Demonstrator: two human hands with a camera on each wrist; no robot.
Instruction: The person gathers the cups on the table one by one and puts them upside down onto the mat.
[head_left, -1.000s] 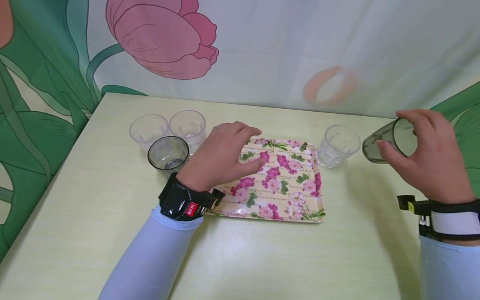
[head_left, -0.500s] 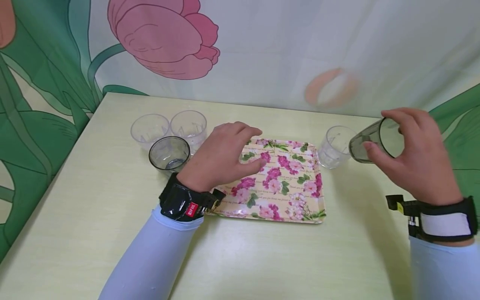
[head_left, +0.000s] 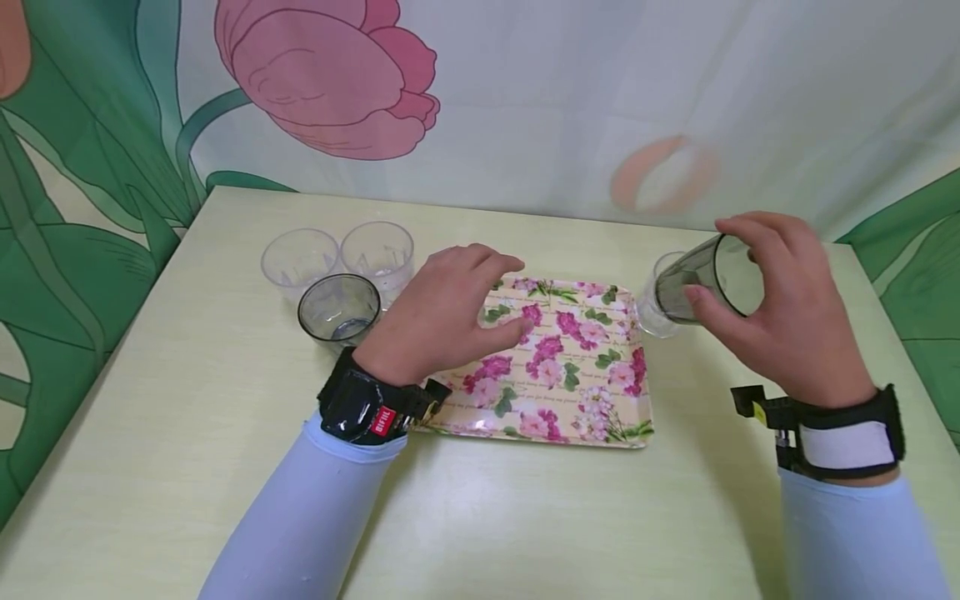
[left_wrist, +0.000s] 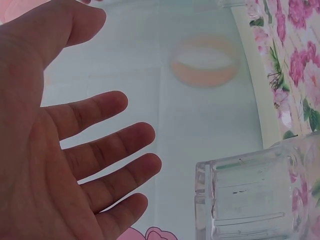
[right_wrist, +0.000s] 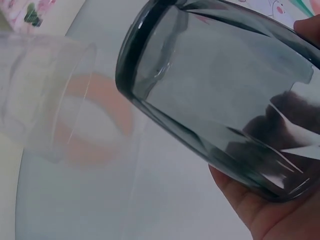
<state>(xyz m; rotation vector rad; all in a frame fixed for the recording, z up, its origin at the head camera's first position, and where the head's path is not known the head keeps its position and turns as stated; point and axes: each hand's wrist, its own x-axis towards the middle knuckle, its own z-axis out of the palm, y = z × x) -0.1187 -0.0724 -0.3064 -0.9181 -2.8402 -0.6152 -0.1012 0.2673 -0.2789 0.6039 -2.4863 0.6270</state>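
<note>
My right hand (head_left: 795, 308) grips a smoky grey glass (head_left: 692, 279) around its mouth, fingers on the far side and thumb on the near side. The glass tilts sideways, base toward the left, and overlaps a clear glass (head_left: 654, 317) behind it. In the right wrist view the grey glass (right_wrist: 215, 95) has its base close to the clear glass (right_wrist: 40, 95). My left hand (head_left: 442, 317) hovers over the left part of a floral tray (head_left: 555, 367), fingers spread and holding nothing. The left wrist view shows the open hand (left_wrist: 75, 145) beside a clear glass (left_wrist: 250, 195).
Left of the tray stand two clear glasses (head_left: 292, 258) and another smoky grey glass (head_left: 337, 308), grouped closely. All rest on a pale table (head_left: 525, 517). A flower-printed cloth (head_left: 525, 100) hangs along its back edge.
My right hand has moved left with the tilted grey glass, from the right of the clear glass to partly in front of it. The left hand has stayed in place.
</note>
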